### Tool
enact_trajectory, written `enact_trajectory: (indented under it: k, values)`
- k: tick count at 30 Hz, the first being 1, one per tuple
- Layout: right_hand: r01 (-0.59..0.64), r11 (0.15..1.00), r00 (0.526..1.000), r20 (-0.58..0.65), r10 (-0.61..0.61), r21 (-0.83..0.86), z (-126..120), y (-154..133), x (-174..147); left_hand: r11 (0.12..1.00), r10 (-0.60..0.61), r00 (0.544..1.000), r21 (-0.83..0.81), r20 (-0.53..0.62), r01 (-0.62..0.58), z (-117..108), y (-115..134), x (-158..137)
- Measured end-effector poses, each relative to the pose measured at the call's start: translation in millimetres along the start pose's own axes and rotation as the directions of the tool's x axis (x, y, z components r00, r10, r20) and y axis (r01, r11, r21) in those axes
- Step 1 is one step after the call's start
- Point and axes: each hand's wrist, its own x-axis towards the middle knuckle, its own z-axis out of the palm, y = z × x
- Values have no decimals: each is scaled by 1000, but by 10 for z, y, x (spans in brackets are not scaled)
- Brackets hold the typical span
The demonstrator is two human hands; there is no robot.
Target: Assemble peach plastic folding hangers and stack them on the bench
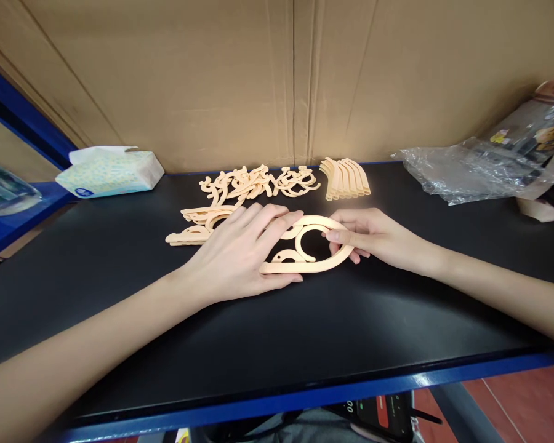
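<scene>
Behind the front edge of the counter (277, 344), a looped frame (327, 265) is apparently being steadied, left hand (247, 249) clasped across it, right hand (373, 232) pinching its curve; adjustment likely needs both.

Peach hanger (305, 267), black tabletop (277, 332) (tissue pack (111, 174) seemingly yellow-flecked)

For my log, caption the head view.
Left hand and right hand holding a looped cream piece at a black table.

Black table (277, 344), blue front edge. Along back edge: tissue pack (113, 175) near left corner, cream hook pile (253, 183) mid-edge, curved pieces (346, 179) beside it, clear bag (471, 169) toward right corner. Stacked cream parts (188, 237) left of centre.
</scene>
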Motion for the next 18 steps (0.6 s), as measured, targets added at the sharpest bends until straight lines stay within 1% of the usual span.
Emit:
enact_trajectory:
  k: [6, 13, 18]
  values:
    - [-4, 1000, 1000, -6, 4, -17, 5, -21, -10, 1000, 12, 1000, 28, 12, -13, 14, -6, 11]
    - [-13, 1000, 1000, -22, 12, -13, 11, -15, -4, 983, 61, 998, 172, 19, -64, 12, -6, 22]
    - [-13, 1000, 1000, -17, 13, -3, 16, -18, -3, 968, 98, 995, 228, 18, -100, 13, 5, 25]
